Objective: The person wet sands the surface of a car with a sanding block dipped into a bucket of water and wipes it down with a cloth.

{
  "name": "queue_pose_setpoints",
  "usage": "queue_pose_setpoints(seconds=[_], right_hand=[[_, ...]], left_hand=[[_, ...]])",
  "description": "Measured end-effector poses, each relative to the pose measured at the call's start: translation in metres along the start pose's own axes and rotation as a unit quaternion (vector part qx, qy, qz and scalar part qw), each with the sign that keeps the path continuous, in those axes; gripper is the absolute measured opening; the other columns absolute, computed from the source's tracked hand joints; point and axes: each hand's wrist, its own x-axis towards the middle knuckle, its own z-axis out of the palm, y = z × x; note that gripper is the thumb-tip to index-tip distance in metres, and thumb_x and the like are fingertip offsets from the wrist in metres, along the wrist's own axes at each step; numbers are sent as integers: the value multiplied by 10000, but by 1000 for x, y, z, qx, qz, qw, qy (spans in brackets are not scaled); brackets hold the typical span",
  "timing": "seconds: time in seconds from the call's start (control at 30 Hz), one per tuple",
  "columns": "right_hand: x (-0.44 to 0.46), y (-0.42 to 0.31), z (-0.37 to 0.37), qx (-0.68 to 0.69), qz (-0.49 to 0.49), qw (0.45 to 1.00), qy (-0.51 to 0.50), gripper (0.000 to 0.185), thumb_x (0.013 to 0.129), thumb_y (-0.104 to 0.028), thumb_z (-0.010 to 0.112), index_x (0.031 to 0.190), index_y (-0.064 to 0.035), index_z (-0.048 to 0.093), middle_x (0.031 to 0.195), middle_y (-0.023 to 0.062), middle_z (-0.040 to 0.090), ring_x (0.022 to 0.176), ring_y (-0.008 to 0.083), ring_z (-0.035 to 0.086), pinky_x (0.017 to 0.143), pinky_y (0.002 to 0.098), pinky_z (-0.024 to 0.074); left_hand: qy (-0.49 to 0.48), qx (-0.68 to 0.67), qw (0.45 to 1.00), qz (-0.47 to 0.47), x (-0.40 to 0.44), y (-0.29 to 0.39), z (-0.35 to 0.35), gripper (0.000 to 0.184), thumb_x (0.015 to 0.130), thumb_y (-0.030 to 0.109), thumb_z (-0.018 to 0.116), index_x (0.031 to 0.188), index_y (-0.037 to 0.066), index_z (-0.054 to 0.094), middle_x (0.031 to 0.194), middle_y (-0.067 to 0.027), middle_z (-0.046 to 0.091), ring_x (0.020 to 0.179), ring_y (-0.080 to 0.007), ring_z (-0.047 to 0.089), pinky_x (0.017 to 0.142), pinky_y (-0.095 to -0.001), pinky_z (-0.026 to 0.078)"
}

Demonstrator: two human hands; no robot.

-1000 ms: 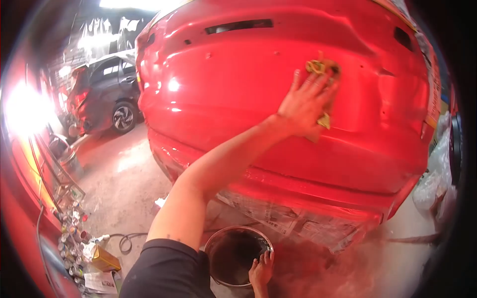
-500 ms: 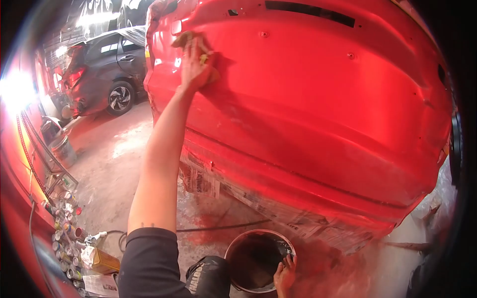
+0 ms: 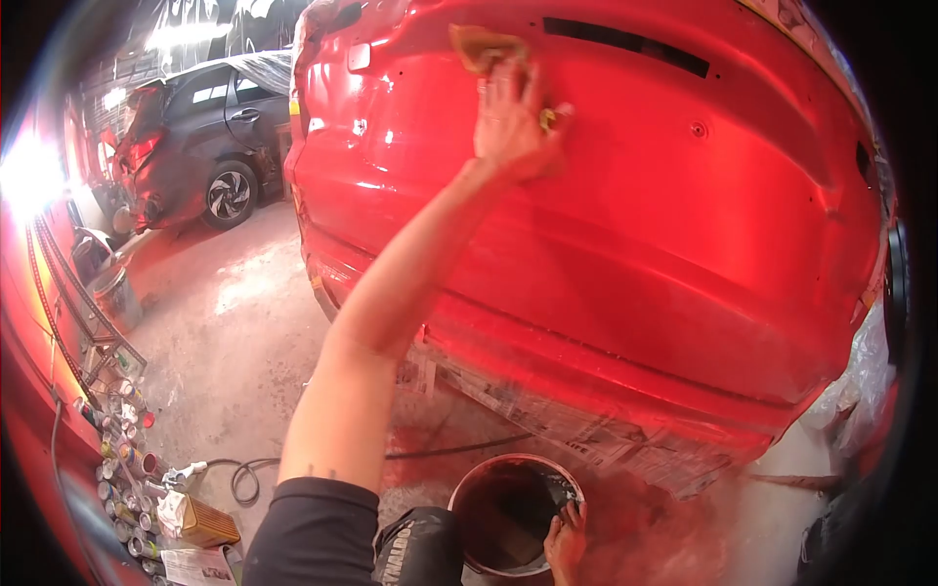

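Observation:
My left hand (image 3: 512,119) lies stretched against the upper part of a red car body panel (image 3: 625,215). Beneath its fingers is a crumpled tan-yellow cloth (image 3: 486,44), pressed to the panel, with part of it sticking out past the fingertips. More yellow shows by the thumb. Low in the view, my right hand (image 3: 566,543) is closed over the right rim of a round bucket (image 3: 469,488). Its inside is dark, so I cannot make out the contents.
Newspaper masking (image 3: 547,415) hangs along the panel's lower edge. A dark hose (image 3: 454,449) runs across the floor behind the bucket. Several paint cans (image 3: 127,488) and a yellow tin (image 3: 207,521) stand at left. A grey car (image 3: 210,127) is parked beyond, near a bright lamp (image 3: 34,176).
My left hand has slid right and slightly up across the panel with the cloth. My right hand stays on the bucket rim. The view has shifted a little.

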Motion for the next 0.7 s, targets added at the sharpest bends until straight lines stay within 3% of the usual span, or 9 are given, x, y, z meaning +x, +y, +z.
queue_pose_setpoints(seconds=[0.1, 0.2, 0.23, 0.33, 0.4, 0.43, 0.53, 0.63, 0.7], right_hand=[[-2, 5, 4, -52, -35, 998, 0, 338, 980, -162, 640, 1197, 80, 733, 1429, 171, 632, 1472, 392, 459, 1164, 432, 450], [-1, 1, 2, 6, -6, 1000, -1, 338, 983, -164, 642, 1193, 86, 728, 1433, 180, 628, 1467, 401, 460, 1166, 444, 446], [-1, -1, 2, 2, -13, 1000, -2, 339, 983, -166, 644, 1194, 87, 725, 1430, 183, 630, 1466, 403, 460, 1167, 446, 445], [1, -2, 2, -7, -9, 1000, 12, 339, 980, -169, 650, 1192, 87, 719, 1416, 189, 637, 1459, 407, 464, 1165, 458, 443], [1, 0, 4, -5, -12, 1000, 28, 334, 974, -165, 655, 1188, 84, 717, 1401, 191, 645, 1449, 406, 474, 1159, 473, 444], [1, -1, 3, -10, -13, 999, 33, 334, 970, -168, 659, 1184, 81, 719, 1395, 190, 648, 1446, 401, 479, 1155, 482, 445], [2, -3, 1, -17, -22, 999, 42, 338, 960, -180, 671, 1179, 72, 724, 1383, 188, 654, 1440, 383, 489, 1138, 506, 448], [1, 3, 6, -11, -14, 999, 40, 363, 953, -207, 685, 1200, 56, 725, 1399, 171, 648, 1469, 349, 464, 1108, 517, 450], [3, -1, 1, -10, -8, 999, 36, 366, 951, -209, 690, 1207, 51, 725, 1405, 166, 643, 1467, 348, 461, 1102, 512, 449]], left_hand=[[-45, 47, 995, 75, -14, 12, -22, 763, 1001, 560, 566, 1617, 140, 401, 1618, -240, 359, 1519, -460, 309, 1225, -666, 243], [-122, 117, 985, 25, -36, -25, -48, 773, 1012, 549, 546, 1639, 140, 352, 1633, -227, 359, 1520, -463, 300, 1273, -567, 224], [-163, 71, 984, -31, -48, -48, -61, 724, 1021, 522, 542, 1624, 152, 389, 1632, -223, 368, 1520, -465, 299, 1272, -565, 231], [-84, 96, 989, -72, -94, -141, -67, 578, 1046, 453, 522, 1507, 106, 552, 1654, -196, 369, 1539, -426, 306, 1243, -586, 283], [-68, 109, 984, -122, -109, -140, -87, 599, 1079, 408, 479, 1570, 64, 466, 1689, -179, 324, 1534, -429, 314, 1246, -562, 284], [-88, 144, 985, -41, -121, -142, -89, 607, 1063, 408, 511, 1562, 65, 472, 1640, -198, 386, 1492, -453, 371, 1232, -576, 302], [-61, 74, 995, -7, -155, -78, -79, 643, 1036, 370, 580, 1583, 61, 445, 1613, -217, 413, 1470, -467, 408, 1211, -536, 349], [-62, 82, 990, 94, -168, 22, -54, 707, 960, 382, 672, 1564, 68, 479, 1549, -255, 450, 1441, -494, 427, 1194, -579, 366], [-73, 55, 987, 133, -164, 87, -28, 787, 889, 401, 736, 1561, 79, 483, 1511, -229, 485, 1420, -471, 449, 1183, -617, 363]])
